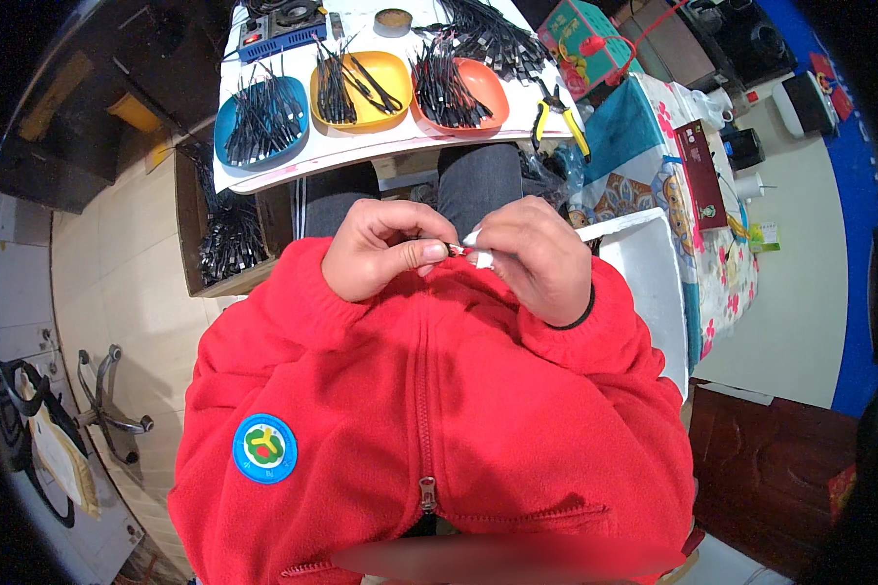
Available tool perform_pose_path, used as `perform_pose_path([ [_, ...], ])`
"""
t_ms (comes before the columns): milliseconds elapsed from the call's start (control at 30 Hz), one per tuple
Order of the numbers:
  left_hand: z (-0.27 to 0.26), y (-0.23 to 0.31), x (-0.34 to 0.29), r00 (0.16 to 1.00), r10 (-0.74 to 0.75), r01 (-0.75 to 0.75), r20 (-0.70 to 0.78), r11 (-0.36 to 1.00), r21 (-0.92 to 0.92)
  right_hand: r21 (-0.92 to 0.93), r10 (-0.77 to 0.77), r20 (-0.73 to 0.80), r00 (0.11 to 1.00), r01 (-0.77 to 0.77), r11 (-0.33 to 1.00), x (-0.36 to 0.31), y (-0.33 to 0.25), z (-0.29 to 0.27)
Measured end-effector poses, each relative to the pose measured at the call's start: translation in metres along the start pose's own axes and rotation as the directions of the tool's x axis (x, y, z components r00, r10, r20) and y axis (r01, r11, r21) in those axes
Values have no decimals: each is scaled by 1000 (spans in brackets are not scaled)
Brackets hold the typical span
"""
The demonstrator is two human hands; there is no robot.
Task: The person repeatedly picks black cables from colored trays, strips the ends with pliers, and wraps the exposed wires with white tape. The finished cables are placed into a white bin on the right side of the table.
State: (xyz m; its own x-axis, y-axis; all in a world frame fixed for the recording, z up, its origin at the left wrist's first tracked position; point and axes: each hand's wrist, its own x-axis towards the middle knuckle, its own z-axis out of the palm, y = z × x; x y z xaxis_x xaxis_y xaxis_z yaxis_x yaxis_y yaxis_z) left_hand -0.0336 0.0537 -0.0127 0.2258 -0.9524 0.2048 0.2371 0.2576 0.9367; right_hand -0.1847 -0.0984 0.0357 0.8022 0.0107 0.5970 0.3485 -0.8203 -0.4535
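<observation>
One thin wire end is sitting between my hands, in front of my jacket. My left grip is pinching it between thumb and forefinger; my right grip is pinching a small white piece right beside it, too small to identify. I am judging this end unfinished. Ahead of my grip, on the counter, orange, yellow and blue bowls are holding black cables, and a heap is lying beyond. Left of my grip, a carton is holding more. Which are done, I cannot tell.
</observation>
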Motion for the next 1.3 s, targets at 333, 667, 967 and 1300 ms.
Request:
perform_pose_path([
  [333, 2, 2, 4, 905, 377, -412, 196, 668, 619, 738, 458, 657, 599, -634, -230, -16, 2, 9],
  [667, 6, -8, 2, 998, -46, 59, 37, 863, -502, 242, 14, -43, 999, -4, 970, 6, 16, 5],
  [967, 5, 0, 13, 982, -163, 186, 95, 775, -604, 340, -23, -151, 988, 74, 938, 20, 20, 13],
  [1300, -19, 44, 32, 990, 37, 9, -135, 945, 326, 710, 297, -57, 953, -171, 683, 38, 57, 25],
])
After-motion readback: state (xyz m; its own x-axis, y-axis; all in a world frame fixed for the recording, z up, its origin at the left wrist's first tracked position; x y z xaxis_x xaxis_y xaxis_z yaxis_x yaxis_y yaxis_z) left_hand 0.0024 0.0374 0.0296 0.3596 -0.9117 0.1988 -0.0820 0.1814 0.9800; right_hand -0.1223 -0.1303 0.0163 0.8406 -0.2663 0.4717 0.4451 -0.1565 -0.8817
